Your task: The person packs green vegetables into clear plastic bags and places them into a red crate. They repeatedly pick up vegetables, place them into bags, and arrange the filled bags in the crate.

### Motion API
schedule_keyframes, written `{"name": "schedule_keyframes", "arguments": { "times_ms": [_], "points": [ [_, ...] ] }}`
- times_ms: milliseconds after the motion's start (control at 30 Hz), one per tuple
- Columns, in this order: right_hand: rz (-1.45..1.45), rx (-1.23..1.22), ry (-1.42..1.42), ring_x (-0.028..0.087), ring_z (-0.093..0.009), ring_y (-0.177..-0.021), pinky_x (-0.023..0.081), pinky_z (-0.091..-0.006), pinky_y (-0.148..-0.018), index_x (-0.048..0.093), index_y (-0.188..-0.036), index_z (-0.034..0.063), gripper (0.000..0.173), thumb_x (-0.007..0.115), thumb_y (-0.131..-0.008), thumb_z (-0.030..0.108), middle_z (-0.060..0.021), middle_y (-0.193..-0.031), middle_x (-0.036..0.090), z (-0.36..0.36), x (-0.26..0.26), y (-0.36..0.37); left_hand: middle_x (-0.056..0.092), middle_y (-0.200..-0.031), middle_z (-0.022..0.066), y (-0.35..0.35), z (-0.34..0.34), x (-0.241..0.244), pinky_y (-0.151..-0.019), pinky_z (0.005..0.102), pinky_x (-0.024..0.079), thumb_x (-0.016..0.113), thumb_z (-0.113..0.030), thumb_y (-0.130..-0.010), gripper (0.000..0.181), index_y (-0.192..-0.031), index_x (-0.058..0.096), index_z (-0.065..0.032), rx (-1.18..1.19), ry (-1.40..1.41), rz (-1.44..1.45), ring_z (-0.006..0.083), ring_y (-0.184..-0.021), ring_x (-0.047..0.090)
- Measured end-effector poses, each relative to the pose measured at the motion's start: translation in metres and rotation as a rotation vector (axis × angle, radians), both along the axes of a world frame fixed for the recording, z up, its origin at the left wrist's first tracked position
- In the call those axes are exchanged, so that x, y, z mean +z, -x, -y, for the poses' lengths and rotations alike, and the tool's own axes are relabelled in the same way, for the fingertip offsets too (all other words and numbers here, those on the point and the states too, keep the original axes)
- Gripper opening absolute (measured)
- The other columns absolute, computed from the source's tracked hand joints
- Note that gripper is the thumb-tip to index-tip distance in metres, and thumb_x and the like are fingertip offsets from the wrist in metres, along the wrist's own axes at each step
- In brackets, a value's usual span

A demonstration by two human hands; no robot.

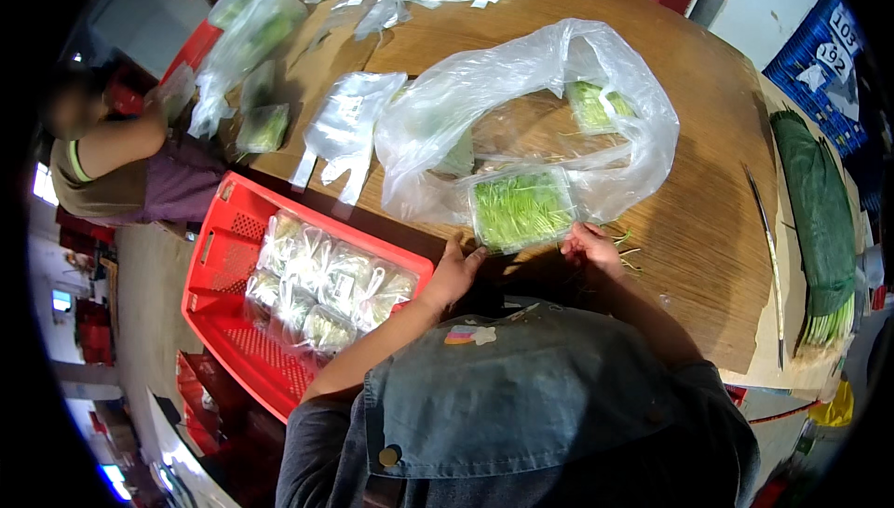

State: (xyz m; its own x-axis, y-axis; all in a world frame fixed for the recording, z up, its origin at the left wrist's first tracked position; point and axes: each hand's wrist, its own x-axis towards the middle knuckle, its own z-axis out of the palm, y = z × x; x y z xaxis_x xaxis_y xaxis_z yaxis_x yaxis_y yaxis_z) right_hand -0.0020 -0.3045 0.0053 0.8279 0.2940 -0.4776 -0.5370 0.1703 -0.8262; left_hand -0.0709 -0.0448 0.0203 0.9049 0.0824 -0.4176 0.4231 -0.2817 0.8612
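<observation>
A clear plastic tray of green sprouts (522,209) lies at the near edge of the wooden table, partly over the rim of a large clear plastic bag. My left hand (457,267) is at the tray's lower left corner, thumb and fingers apart. The fingers of my right hand (590,242) are curled at its lower right corner; whether they grip it is unclear. The large plastic bag (440,96) lies open in a ring, with another tray of sprouts (599,107) inside at its far right. Loose sprout stems (628,256) lie beside my right hand.
A red plastic crate (234,225) with several bagged packs (342,284) stands at the left. Flat plastic carrier bags (353,113) lie beyond it. A person (105,152) stands far left near filled bags (255,26). A wrapped bundle of green stalks (814,215) and a thin rod (768,249) lie right.
</observation>
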Motion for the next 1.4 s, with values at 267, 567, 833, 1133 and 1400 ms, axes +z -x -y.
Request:
{"name": "schedule_keyframes", "arguments": {
  "times_ms": [267, 567, 833, 1133, 1400],
  "points": [
    [0.000, 0.061, 0.052, 0.050, -0.010, -0.050, 0.036, -0.0221, -0.045, 0.053, -0.076, 0.0078, 0.030, 0.046, -0.091, 0.033, -0.0040, -0.064, 0.057, 0.003, -0.004, -0.002, 0.057, -0.078, 0.0064, -0.008, 0.010, 0.004, -0.063, 0.0255, 0.046, 0.047, -0.024, -0.092, 0.023, -0.095, 0.051, -0.0018, 0.215, 0.712, -0.282, 0.0146, -0.065, 0.052],
    [0.053, 0.044, 0.039, 0.049, -0.010, -0.048, 0.036, -0.0221, -0.045, 0.054, -0.074, 0.0070, 0.030, 0.047, -0.091, 0.031, -0.0040, -0.062, 0.056, 0.002, -0.007, -0.002, 0.056, -0.067, 0.0027, -0.013, 0.007, -0.012, -0.054, 0.0239, 0.040, 0.054, -0.013, -0.086, 0.011, -0.078, 0.058, -0.0055, 0.279, 0.717, -0.174, 0.0117, -0.060, 0.050],
    [0.108, -0.021, 0.142, 0.046, -0.010, -0.046, 0.036, -0.0224, -0.044, 0.054, -0.074, 0.0066, 0.032, 0.048, -0.090, 0.034, -0.0029, -0.059, 0.054, -0.005, -0.009, 0.005, 0.056, -0.064, 0.0032, -0.015, 0.009, -0.010, -0.052, 0.0234, 0.041, 0.054, -0.015, -0.087, 0.018, -0.074, 0.059, -0.0040, 0.319, 0.666, -0.146, 0.0107, -0.054, 0.049],
    [-0.075, -0.026, 0.091, 0.049, -0.011, -0.052, 0.037, -0.0230, -0.048, 0.052, -0.081, 0.0077, 0.039, 0.047, -0.089, 0.046, -0.0029, -0.064, 0.055, -0.001, 0.002, -0.001, 0.054, -0.067, 0.0034, -0.015, 0.010, -0.004, -0.058, 0.0242, 0.041, 0.052, -0.034, -0.089, 0.029, -0.081, 0.055, -0.0065, 0.256, 0.773, -0.262, 0.0134, -0.059, 0.048],
    [0.071, 0.039, 0.107, 0.045, -0.010, -0.049, 0.036, -0.0229, -0.048, 0.051, -0.078, 0.0091, 0.039, 0.045, -0.090, 0.045, -0.0015, -0.060, 0.051, -0.003, -0.002, -0.006, 0.053, -0.060, 0.0027, -0.017, 0.008, -0.019, -0.055, 0.0239, 0.040, 0.055, -0.032, -0.088, 0.029, -0.076, 0.056, -0.0054, 0.216, 0.735, -0.132, 0.0118, -0.055, 0.045]
  ]
}}
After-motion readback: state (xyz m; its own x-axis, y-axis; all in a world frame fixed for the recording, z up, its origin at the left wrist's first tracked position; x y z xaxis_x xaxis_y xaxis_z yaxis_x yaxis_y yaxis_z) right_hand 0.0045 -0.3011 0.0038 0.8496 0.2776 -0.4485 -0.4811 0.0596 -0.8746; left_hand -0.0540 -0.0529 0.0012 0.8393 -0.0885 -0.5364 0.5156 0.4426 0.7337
